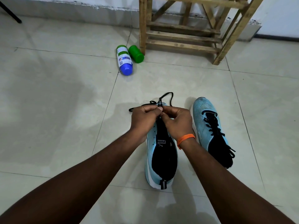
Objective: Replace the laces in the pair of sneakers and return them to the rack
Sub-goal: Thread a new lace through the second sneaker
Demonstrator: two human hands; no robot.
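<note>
A light-blue sneaker (161, 160) with a black tongue lies on the tiled floor, toe pointing away from me, its eyelets bare. Over its toe my left hand (143, 118) and my right hand (177, 122) meet, fingers curled, and pinch a black lace (168, 96). Both lace tips stick up between my fingertips, and the lace loops out beyond the toe and off to the left. To the right lies the second light-blue sneaker (210, 128), with a black lace threaded through it. My hands hide the first sneaker's toe.
A wooden rack (182, 38) stands against the wall at the back right. Two bottles lie on the floor by its left leg: a white one with a blue cap (124, 59) and a green one (136, 54). A black stand leg (11, 13) is at far left.
</note>
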